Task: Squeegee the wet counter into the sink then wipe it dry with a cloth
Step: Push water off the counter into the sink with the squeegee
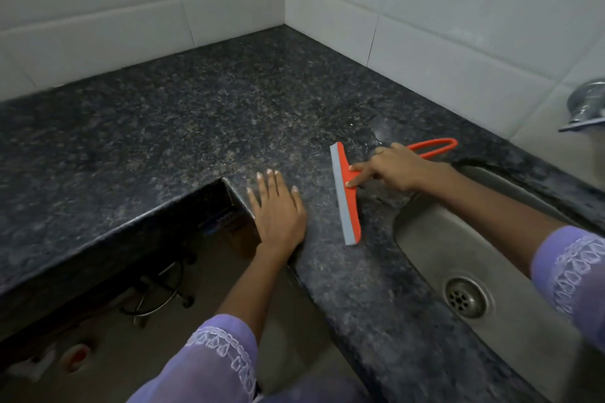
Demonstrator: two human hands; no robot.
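Light: dim, flat indoor light, no hard shadows.
Glare: a wet sheen glinted on the worktop beside the tiled wall.
Focus: soft overall; floor beneath the worktop lay dark and blurred.
Distortion: wide-angle bending curved tile lines at the edges.

Left hand flat, fingers spread; right hand gripping.

There was one squeegee, orange with a grey blade, on one dark speckled bench. One steel sink was set into it, with one round drain. One metal tap showed at the right edge. Two hands were in view, the left hand and the right hand, each with one purple sleeve.
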